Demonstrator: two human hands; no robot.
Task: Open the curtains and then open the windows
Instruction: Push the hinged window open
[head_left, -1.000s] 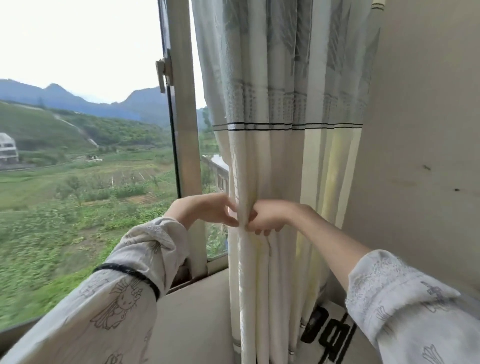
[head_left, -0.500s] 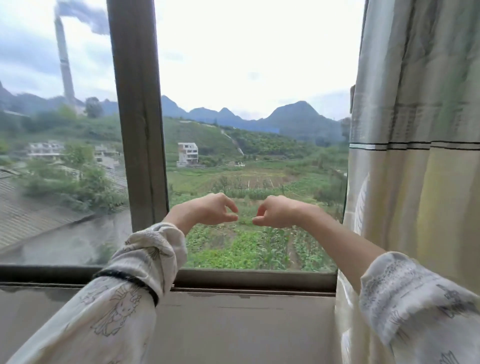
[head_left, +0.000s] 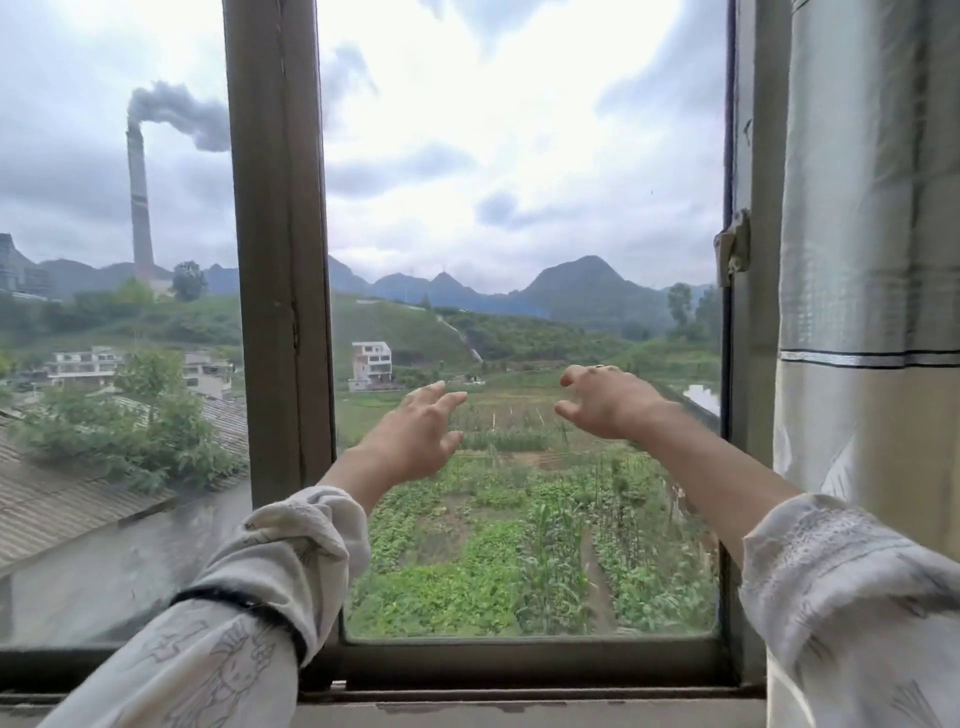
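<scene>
A pale curtain (head_left: 872, 312) with a dark stripe hangs bunched at the right edge, clear of the glass. The window (head_left: 519, 234) is shut, with a brown centre post (head_left: 280, 260) and a metal latch (head_left: 732, 249) on its right frame. My left hand (head_left: 415, 436) is raised in front of the right pane, fingers spread, holding nothing. My right hand (head_left: 602, 400) is a little higher and to the right, fingers also apart and empty. Neither hand touches the curtain or the latch; I cannot tell if they touch the glass.
The lower window frame (head_left: 519, 660) and a grey sill (head_left: 519, 714) run along the bottom. Fields, houses, hills and a smoking chimney (head_left: 137, 197) lie outside behind the glass.
My hands let go of the curtain a second ago. The view swung left to face the window, and both hands have lifted and spread their fingers.
</scene>
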